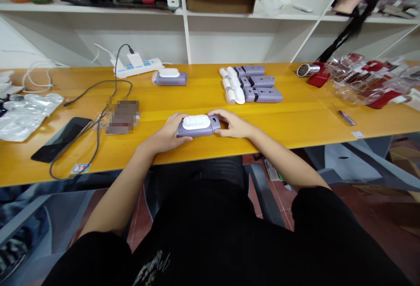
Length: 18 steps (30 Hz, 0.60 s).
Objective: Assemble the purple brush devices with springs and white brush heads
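A purple brush (199, 131) with an oval pad of white bristles facing up is held level at the table's front edge. My left hand (170, 134) grips its left end, thumb along the near side and fingers behind. My right hand (233, 125) pinches the right end between thumb and fingers. Farther back lies a similar purple piece (169, 78) with a white oval top. To its right, several purple and white pieces (262, 87) lie side by side in a row.
On the left are a black phone (61, 139), a dark cable (98, 139), clear plastic bags (28, 113) and a white power strip (139, 67). Red and clear parts (367, 78), a metal grater drum (307, 70) and a small screwdriver (346, 117) lie right. Shelves hold a cardboard box (219, 2).
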Tool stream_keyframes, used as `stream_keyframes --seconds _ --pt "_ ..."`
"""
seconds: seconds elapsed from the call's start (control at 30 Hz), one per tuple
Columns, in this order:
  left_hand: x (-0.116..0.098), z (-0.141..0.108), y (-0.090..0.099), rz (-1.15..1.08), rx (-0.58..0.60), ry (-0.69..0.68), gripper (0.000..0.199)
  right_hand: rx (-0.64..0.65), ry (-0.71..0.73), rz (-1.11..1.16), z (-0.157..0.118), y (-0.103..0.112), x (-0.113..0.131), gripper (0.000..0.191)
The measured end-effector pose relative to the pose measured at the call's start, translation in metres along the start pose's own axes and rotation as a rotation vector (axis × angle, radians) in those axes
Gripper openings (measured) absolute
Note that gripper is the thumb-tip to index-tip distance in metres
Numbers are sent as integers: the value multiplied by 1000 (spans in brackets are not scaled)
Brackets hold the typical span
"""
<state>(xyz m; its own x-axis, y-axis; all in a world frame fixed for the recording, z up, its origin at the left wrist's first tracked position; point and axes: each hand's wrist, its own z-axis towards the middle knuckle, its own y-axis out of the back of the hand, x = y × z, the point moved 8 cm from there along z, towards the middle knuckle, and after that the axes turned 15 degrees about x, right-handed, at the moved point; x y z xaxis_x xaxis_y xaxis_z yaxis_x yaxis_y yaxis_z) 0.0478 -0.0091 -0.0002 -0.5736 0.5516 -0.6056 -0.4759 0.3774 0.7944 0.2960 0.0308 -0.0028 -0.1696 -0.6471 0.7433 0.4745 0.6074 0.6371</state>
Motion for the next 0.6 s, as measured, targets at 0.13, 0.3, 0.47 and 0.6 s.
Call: stream_keyframes --seconds 0.13,0.3,0.47,0.6 --pt "0 1 -2 0 -9 24 72 11 14 3 -1 3 4 66" --pt "1 1 -3 -5 -5 36 73 18 -15 -166 3 -1 11 77" --pt "-1 1 -2 -19 19 41 73 -27 -65 -206 6 0 5 88" --pt "-2 1 -3 -22 29 45 74 -22 -37 -188 5 0 4 85"
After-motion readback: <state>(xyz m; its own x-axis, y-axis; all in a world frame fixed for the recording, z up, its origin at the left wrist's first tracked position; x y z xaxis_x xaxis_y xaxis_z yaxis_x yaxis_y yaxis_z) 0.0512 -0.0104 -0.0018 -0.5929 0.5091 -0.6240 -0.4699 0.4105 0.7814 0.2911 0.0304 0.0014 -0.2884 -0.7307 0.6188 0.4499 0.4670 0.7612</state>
